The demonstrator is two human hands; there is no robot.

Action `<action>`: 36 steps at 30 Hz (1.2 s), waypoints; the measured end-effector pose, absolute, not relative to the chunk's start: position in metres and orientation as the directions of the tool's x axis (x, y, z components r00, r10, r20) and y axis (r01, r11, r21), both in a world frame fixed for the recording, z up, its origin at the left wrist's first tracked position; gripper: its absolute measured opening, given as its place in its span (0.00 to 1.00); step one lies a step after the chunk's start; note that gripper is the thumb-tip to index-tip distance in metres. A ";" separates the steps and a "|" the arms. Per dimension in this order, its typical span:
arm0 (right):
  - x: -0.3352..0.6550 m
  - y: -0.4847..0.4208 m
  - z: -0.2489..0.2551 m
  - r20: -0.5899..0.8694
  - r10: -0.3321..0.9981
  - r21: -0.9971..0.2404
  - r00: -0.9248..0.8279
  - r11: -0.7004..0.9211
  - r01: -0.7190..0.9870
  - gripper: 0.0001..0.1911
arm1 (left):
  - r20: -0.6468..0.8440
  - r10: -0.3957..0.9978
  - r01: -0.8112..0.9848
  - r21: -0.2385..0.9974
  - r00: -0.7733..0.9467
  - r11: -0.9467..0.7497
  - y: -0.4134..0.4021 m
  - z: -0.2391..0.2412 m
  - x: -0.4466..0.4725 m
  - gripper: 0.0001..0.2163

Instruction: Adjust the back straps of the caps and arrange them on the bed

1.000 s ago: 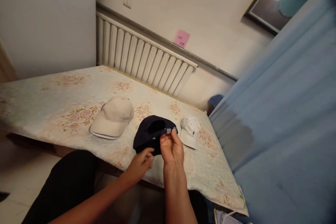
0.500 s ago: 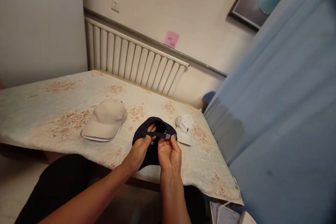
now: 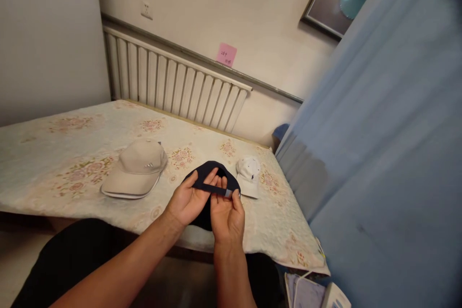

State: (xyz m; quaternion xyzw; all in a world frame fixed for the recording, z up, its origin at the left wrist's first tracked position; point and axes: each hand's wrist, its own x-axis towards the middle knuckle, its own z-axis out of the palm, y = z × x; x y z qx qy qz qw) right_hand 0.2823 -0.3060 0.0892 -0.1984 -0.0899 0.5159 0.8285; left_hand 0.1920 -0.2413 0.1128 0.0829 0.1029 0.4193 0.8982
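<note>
A dark navy baseball cap (image 3: 205,172) is held up over the near edge of the bed, its back strap and opening facing me. My left hand (image 3: 189,198) grips the cap's left side, thumb on the outside and fingers behind the strap. On the right, my right hand (image 3: 228,211) has its palm up, with the thumb at the strap's buckle end and fingers reaching under the strap into the opening. A beige cap (image 3: 135,168) lies to the left of my hands. Just right of the navy cap sits a white cap (image 3: 248,175) with a small dark logo.
A floral-patterned cover (image 3: 79,149) spreads over the bed. Behind it are a white radiator (image 3: 173,77) and a wall with a pink note (image 3: 226,54). A blue curtain (image 3: 378,130) hangs along the right side. Below the bed's right corner stands a white box-like object (image 3: 335,296).
My left hand has turned more palm-up, its thumb moving from the strap to the cap's side. My right fingers have pushed further under the strap. The view has shifted slightly right.
</note>
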 end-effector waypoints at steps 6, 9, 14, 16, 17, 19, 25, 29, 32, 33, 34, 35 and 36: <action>0.288 -0.305 0.089 -0.078 0.866 -0.414 0.494 0.422 -0.806 0.13 | -0.199 0.770 -0.743 0.204 0.606 0.637 -0.237 0.112 0.189 0.20; 0.291 -0.303 0.086 -0.092 0.848 -0.422 0.522 0.441 -0.792 0.11 | -0.154 0.794 -0.777 0.169 0.588 0.607 -0.232 0.112 0.185 0.18; 0.292 -0.300 0.085 -0.110 0.841 -0.416 0.530 0.445 -0.793 0.12 | -0.120 0.815 -0.807 0.121 0.566 0.578 -0.224 0.109 0.182 0.18; 0.292 -0.298 0.085 -0.111 0.835 -0.406 0.539 0.457 -0.791 0.13 | -0.134 0.815 -0.808 0.115 0.564 0.578 -0.222 0.107 0.181 0.19; 0.293 -0.298 0.085 -0.108 0.831 -0.402 0.546 0.466 -0.788 0.14 | -0.134 0.816 -0.809 0.114 0.563 0.577 -0.221 0.106 0.180 0.19; 0.294 -0.296 0.083 -0.095 0.824 -0.403 0.558 0.481 -0.779 0.14 | -0.126 0.823 -0.816 0.116 0.554 0.567 -0.219 0.104 0.178 0.18; 0.295 -0.294 0.080 -0.067 0.847 -0.404 0.527 0.460 -0.791 0.12 | -0.098 0.842 -0.836 0.106 0.531 0.539 -0.210 0.102 0.169 0.20; 0.295 -0.293 0.083 -0.082 0.838 -0.419 0.539 0.462 -0.782 0.12 | -0.072 0.830 -0.821 0.121 0.554 0.558 -0.206 0.102 0.164 0.23; 0.296 -0.296 0.085 -0.087 0.824 -0.433 0.559 0.475 -0.767 0.12 | -0.067 0.827 -0.816 0.136 0.559 0.562 -0.204 0.099 0.161 0.22; 0.297 -0.297 0.085 -0.088 0.825 -0.436 0.558 0.472 -0.766 0.12 | -0.071 0.820 -0.808 0.142 0.568 0.572 -0.203 0.097 0.160 0.21; 0.297 -0.299 0.084 -0.087 0.829 -0.445 0.553 0.464 -0.766 0.11 | -0.073 0.810 -0.797 0.151 0.582 0.585 -0.203 0.095 0.159 0.21; 0.298 -0.301 0.083 -0.087 0.836 -0.461 0.542 0.449 -0.766 0.11 | -0.069 0.797 -0.782 0.160 0.600 0.603 -0.202 0.092 0.157 0.20; 0.299 -0.302 0.082 -0.087 0.844 -0.480 0.529 0.430 -0.765 0.11 | -0.058 0.781 -0.765 0.169 0.622 0.622 -0.201 0.090 0.155 0.21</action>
